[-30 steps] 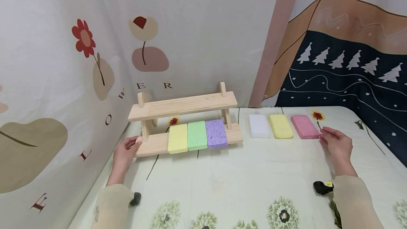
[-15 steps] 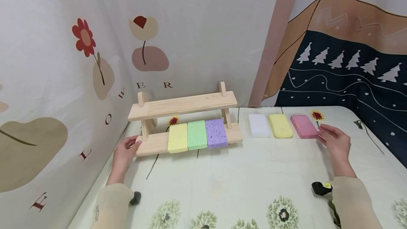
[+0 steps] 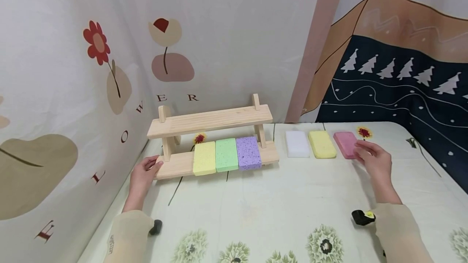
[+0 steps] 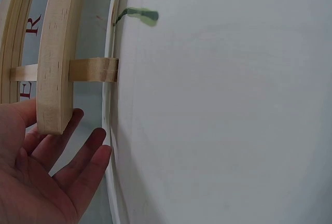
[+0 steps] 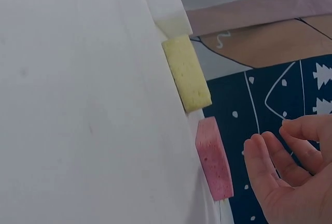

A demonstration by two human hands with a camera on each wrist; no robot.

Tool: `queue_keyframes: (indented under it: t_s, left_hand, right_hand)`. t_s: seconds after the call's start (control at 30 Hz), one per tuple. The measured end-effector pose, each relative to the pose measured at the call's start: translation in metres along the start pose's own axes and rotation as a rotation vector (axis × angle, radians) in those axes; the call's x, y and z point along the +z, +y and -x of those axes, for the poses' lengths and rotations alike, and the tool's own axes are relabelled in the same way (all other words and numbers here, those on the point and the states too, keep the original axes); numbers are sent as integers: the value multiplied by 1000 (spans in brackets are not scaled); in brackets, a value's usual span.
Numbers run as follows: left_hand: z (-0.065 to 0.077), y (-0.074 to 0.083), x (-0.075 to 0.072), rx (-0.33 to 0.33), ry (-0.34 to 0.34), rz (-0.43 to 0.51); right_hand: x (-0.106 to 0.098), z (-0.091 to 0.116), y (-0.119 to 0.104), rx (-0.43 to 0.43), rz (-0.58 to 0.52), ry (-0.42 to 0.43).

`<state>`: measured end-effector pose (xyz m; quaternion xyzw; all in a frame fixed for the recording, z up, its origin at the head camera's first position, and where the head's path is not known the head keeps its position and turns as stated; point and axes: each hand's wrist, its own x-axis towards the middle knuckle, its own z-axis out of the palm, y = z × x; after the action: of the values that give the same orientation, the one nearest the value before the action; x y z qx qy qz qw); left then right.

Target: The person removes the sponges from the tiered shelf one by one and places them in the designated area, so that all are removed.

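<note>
Right hand (image 3: 376, 163), fingers relaxed, hovers right of pink sponge (image 3: 343, 143).
Its long axis points toward far edge of table (image 3: 285, 194); left hand (image 3: 141, 177) pinches wooden shelf (image 3: 177, 165).

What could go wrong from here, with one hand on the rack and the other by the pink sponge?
If the left hand, gripping the rack by one end, jerks it, the three sponges covering the front edge of the lower board may slide off.

The right hand, not plainly gripping the pink sponge, might push it into the yellow sponge beside it.
</note>
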<state>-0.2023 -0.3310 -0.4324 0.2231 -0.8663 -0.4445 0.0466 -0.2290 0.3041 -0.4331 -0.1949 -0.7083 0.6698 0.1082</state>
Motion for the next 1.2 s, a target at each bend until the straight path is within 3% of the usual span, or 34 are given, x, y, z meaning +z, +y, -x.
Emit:
queue_keyframes:
  t_s: [0.1, 0.33, 0.73, 1.03, 1.2]
  left_hand:
    - [0, 1, 0, 3, -1, -1]
    - [-1, 0, 0, -3, 0, 6]
    - [-1, 0, 1, -5, -3, 1]
    - [-1, -1, 0, 17, 5, -14]
    - [-1, -1, -1, 30, 3, -13]
  right_hand:
    - [9, 14, -14, 12, 56, -9]
    - [23, 20, -18, -15, -41, -59]
    - [49, 27, -17, -117, -56, -149]
    - [72, 42, -17, -139, 140, -214]
    - [86, 47, -15, -148, 166, -243]
